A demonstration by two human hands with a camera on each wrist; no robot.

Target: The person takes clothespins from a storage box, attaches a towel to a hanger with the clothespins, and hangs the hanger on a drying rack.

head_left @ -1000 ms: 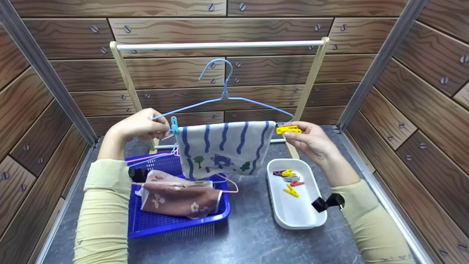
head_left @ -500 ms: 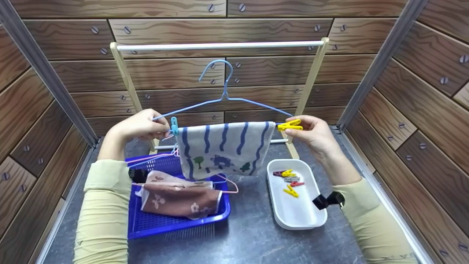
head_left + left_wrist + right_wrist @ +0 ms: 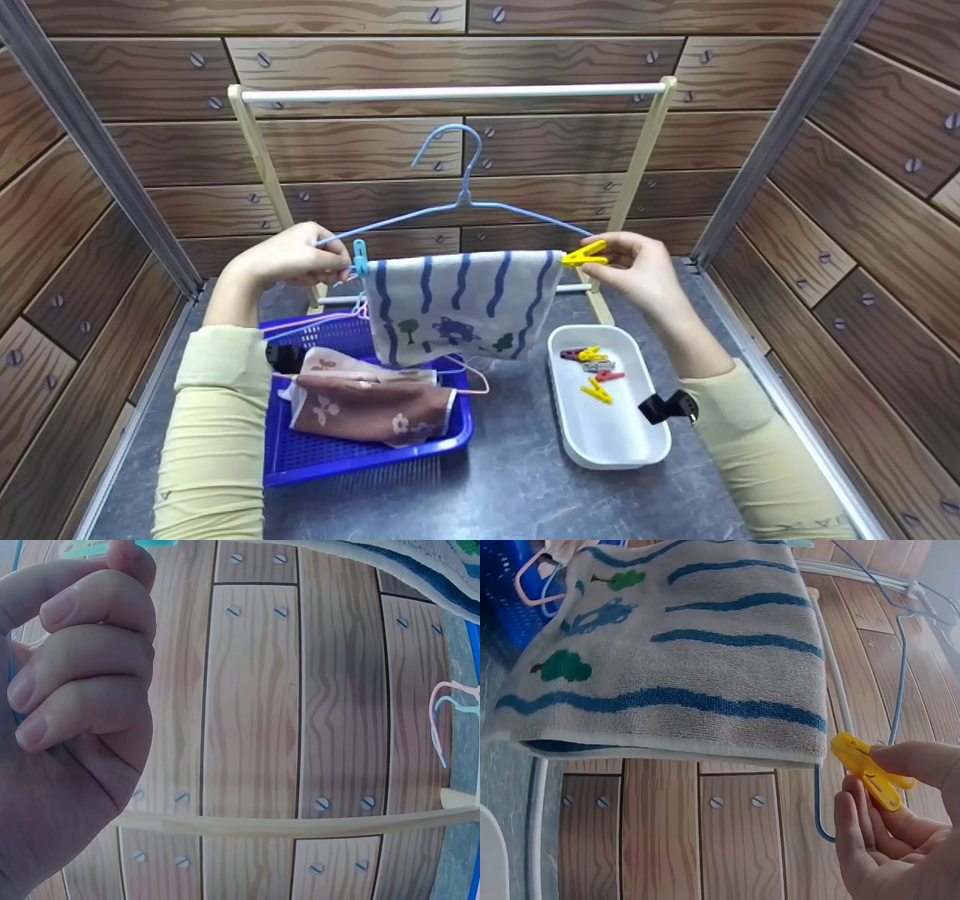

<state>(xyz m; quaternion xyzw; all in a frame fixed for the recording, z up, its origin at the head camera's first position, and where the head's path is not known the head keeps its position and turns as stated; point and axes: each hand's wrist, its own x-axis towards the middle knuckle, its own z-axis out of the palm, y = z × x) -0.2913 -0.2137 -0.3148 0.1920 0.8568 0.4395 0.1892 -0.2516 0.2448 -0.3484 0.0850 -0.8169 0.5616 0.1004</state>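
Your L grip (image 3: 296,255) is curled round the 9 o'clock end of the blue wire hanger (image 3: 464,199), prob. to hold it level w/ the hook up at 12. The blue-striped towel (image 3: 465,300) hangs along the lower bar; a light-blue clothespin (image 3: 361,257) sits at its 10 o'clock corner, presumably vs. slipping. Your R grip (image 3: 634,270) pinches a yellow clothespin (image 3: 579,257) by its handle end at the 2 o'clock corner, nose toward the cloth; can't tell if it's biting. Spare clothespins (image 3: 598,367) lie in the white tray (image 3: 611,431), approx. 4 o'clock, likely for easy R reach; blue basket (image 3: 375,454) at 7.
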